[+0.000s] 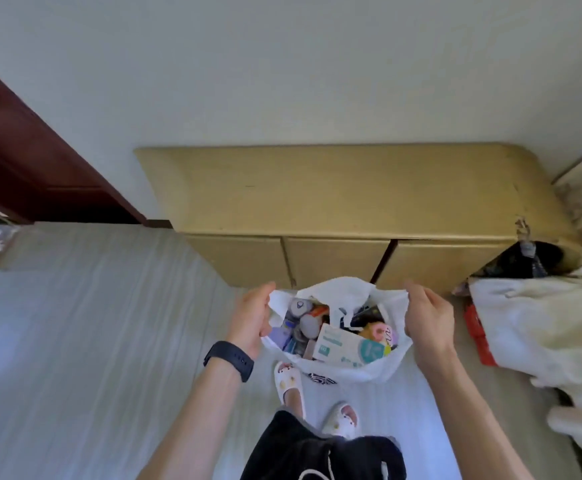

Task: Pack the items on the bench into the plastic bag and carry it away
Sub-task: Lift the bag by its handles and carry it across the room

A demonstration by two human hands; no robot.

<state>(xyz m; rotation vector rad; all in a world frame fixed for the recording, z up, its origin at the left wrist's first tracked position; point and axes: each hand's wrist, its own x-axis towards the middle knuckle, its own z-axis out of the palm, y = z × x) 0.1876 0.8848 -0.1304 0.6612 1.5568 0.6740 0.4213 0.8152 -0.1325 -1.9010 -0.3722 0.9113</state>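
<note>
A white plastic bag (376, 367) hangs open between my hands, in front of the yellow bench (334, 195). My left hand (251, 318) grips the bag's left rim. On the right rim, my right hand (428, 318) pinches the plastic. Inside the bag lie several items: a white and teal box (341, 344), small jars (301, 310) and a pink and yellow toy (379, 332). The bench top is bare.
The bench stands against a white wall, with three cupboard fronts below. A dark red door (33, 161) is at the left. White bedding (542, 327) and a red item (478, 332) lie at the right. My slippered feet (289, 379) stand on pale floor.
</note>
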